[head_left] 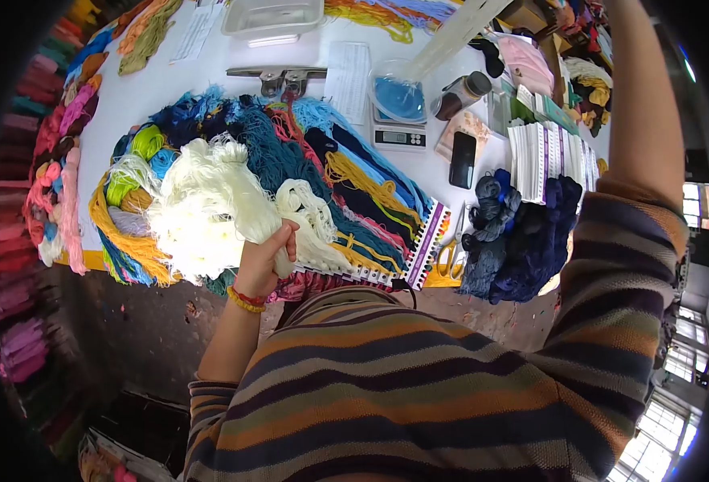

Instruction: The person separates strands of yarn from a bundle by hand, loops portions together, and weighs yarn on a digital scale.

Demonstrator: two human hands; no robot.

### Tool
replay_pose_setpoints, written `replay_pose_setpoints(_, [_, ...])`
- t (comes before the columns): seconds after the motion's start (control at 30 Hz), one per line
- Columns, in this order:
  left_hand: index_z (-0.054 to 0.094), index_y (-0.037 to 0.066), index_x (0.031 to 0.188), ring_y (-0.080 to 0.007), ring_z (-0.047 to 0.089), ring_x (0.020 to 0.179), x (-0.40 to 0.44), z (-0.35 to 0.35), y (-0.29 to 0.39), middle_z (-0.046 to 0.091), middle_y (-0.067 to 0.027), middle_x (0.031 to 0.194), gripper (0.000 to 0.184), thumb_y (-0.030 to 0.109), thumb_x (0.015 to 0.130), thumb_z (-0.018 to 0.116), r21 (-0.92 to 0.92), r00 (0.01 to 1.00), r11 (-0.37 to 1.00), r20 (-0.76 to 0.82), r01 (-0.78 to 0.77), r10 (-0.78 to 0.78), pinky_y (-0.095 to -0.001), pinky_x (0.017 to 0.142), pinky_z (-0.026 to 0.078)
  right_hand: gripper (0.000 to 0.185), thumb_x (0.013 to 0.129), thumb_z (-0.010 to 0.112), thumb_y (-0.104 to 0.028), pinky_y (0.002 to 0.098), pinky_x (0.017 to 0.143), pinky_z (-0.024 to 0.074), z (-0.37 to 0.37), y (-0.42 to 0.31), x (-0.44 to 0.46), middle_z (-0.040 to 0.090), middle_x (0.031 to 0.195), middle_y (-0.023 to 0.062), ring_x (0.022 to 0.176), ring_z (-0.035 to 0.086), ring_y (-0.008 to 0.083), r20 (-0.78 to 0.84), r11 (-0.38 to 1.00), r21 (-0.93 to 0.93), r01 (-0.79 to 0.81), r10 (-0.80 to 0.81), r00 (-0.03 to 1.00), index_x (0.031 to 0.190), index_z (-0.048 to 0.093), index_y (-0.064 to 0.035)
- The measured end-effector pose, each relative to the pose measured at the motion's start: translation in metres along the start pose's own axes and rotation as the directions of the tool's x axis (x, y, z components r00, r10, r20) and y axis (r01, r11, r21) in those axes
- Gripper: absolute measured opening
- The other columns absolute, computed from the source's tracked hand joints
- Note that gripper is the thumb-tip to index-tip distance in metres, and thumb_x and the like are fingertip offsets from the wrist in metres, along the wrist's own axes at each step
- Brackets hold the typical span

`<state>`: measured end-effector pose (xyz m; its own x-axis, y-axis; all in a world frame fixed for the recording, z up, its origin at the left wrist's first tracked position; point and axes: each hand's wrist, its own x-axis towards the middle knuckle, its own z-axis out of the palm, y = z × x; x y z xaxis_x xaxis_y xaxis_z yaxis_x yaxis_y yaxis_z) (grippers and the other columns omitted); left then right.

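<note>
My left hand [264,261] is closed round one end of a big hank of white yarn [210,201], whose loose mass spreads over the coloured skeins to its left. Just right of that hand a smaller looped white skein [306,210] lies on teal yarn [270,153]. My right arm [643,104] reaches up past the top edge of the view, so its hand is hidden. Pale strands [459,40] slant from the top edge down to a clear bowl with a blue bottom [398,90], which sits on a digital scale [400,138].
Beside the scale lie a dark-lidded jar [463,95] and a black phone [463,161]. Scissors [451,255] rest near a punched thread card [429,241]. Dark blue skeins [523,233] hang at the table's front edge. A clear plastic tub [272,18] stands at the back.
</note>
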<state>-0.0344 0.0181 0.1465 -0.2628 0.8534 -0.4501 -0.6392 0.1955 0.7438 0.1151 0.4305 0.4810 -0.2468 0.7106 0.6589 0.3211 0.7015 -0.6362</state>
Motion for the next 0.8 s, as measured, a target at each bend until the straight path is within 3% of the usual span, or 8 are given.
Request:
replay_pose_setpoints(0.1, [0.056,-0.001,0.09,-0.0098,0.049,0.057,-0.004,0.007,0.0,0.051,-0.002,0.065,0.018,0.016,0.083,0.056,-0.024,1.0,1.0,-0.013,-0.002,0.001,-0.0226,0.051,0.041,0.017,0.074,0.055,-0.017,0.0297,0.05,0.0384,0.038,0.055,-0.042,0.054,0.061,0.0068,0.054,0.049,0.0144,0.166,0.958,-0.092,-0.27,0.282,0.945,0.07,0.059,-0.0012])
replay_pose_setpoints(0.13, [0.056,-0.001,0.09,-0.0098,0.049,0.057,-0.005,0.009,0.0,0.051,-0.002,0.065,0.018,0.016,0.083,0.056,-0.024,1.0,1.0,-0.028,0.001,-0.002,-0.0226,0.051,0.041,0.018,0.076,0.056,-0.018,0.0293,0.054,0.0412,0.058,0.117,-0.047,0.058,0.064,0.0073,0.058,0.053,0.0138,0.315,0.89,-0.456,-0.02,0.182,0.932,0.074,0.061,-0.001])
replay_pose_setpoints(0.17, [0.056,-0.001,0.09,-0.0099,0.049,0.056,-0.007,0.01,0.001,0.051,-0.0022,0.065,0.019,0.017,0.083,0.056,-0.021,0.999,1.0,-0.029,0.013,-0.014,-0.0225,0.051,0.041,0.017,0.079,0.058,-0.017,0.0276,0.056,0.0428,0.076,0.177,-0.074,0.06,0.066,0.007,0.06,0.055,0.0128,0.424,0.947,-0.296,0.126,0.012,0.905,0.078,0.061,-0.0004])
replay_pose_setpoints(0.2, [0.056,-0.001,0.09,-0.0099,0.049,0.056,-0.009,0.011,0.0,0.051,-0.0024,0.065,0.019,0.017,0.083,0.056,-0.019,0.999,1.0,-0.03,0.025,-0.026,-0.0225,0.051,0.041,0.024,0.081,0.055,-0.026,0.031,0.053,0.0413,0.098,0.267,-0.088,0.052,0.058,0.0089,0.058,0.054,0.0242,0.719,0.351,-0.626,0.696,-0.086,0.69,0.083,0.057,-0.0021])
replay_pose_setpoints(0.23, [0.056,-0.001,0.09,-0.0099,0.049,0.056,-0.011,0.01,-0.003,0.051,-0.0024,0.065,0.019,0.017,0.083,0.056,-0.015,0.999,1.0,-0.045,0.027,-0.028,-0.0225,0.051,0.041,0.027,0.077,0.052,-0.028,0.038,0.065,0.0485,0.109,0.229,-0.143,0.059,0.072,0.0149,0.067,0.06,0.0292,0.668,0.702,-0.558,0.444,0.062,0.741,0.085,0.06,-0.004])
replay_pose_setpoints(0.43, [0.054,0.0,0.091,-0.0107,0.048,0.056,-0.019,0.007,-0.015,0.05,-0.0032,0.065,0.019,0.017,0.083,0.057,-0.004,0.986,0.992,-0.109,0.126,-0.126,-0.023,0.05,0.04,0.017,0.078,0.054,-0.021,0.0408,0.068,0.0487,0.128,0.248,-0.304,0.052,0.093,0.0133,0.083,0.058,0.0297,0.625,0.674,-0.667,0.318,0.275,0.73,0.085,0.06,-0.0071])
replay_pose_setpoints(0.6, [0.054,0.0,0.091,-0.0109,0.048,0.056,-0.016,0.009,-0.021,0.05,-0.0035,0.064,0.019,0.017,0.082,0.057,-0.032,0.978,0.985,-0.114,0.169,-0.172,-0.0233,0.05,0.04,0.019,0.077,0.057,-0.022,0.0401,0.065,0.0478,0.111,0.242,-0.345,0.053,0.09,0.0121,0.081,0.058,0.0291,0.655,0.72,-0.615,0.322,0.239,0.717,0.09,0.057,-0.0079])
replay_pose_setpoints(0.8, [0.054,-0.002,0.089,-0.0108,0.047,0.055,-0.01,0.014,-0.017,0.05,-0.0037,0.062,0.02,0.016,0.082,0.057,0.007,0.985,0.992,-0.12,0.123,-0.122,-0.0231,0.05,0.04,0.032,0.077,0.057,-0.024,0.0371,0.071,0.0455,0.09,0.225,-0.363,0.054,0.101,0.009,0.091,0.055,0.0259,0.496,0.816,-0.576,0.053,0.297,0.816,0.107,0.052,-0.0122])
